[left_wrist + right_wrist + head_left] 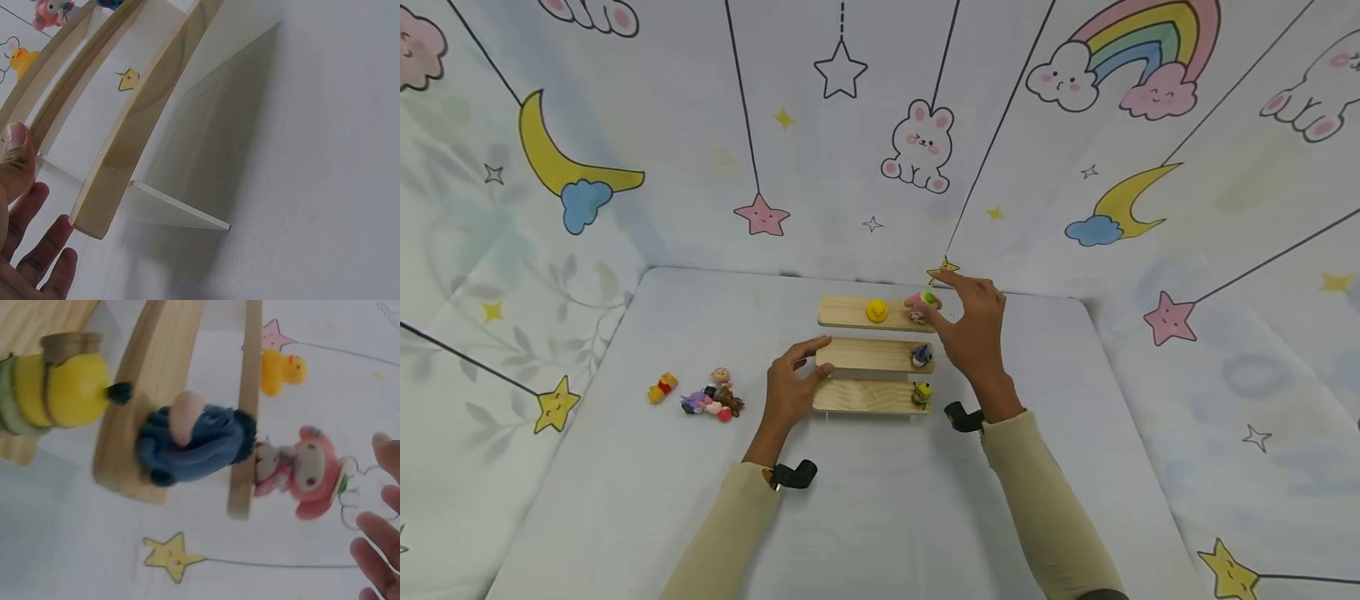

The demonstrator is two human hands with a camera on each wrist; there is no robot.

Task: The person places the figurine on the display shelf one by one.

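Note:
A three-tier display stand has pale wooden planks on clear side panels. My left hand (790,392) holds the left end of the middle plank (865,354), thumb and fingers on either side of it. My right hand (973,329) hovers by the right end of the top plank (846,312), fingers spread beside a pink-hooded rabbit figurine (306,469) and apart from it. A yellow duck figurine (877,311) stands left of the rabbit. On the middle plank's right end sits a blue donkey figurine (194,440); a yellow figurine with goggles (69,390) stands on the bottom plank (865,397).
Left of the stand, a yellow bear figurine in a red top (662,388) lies on the white-covered table (865,517). Next to it is a small heap of several figurines (715,400). Behind the table rises a cloth backdrop (700,150) printed with stars, moons and rabbits.

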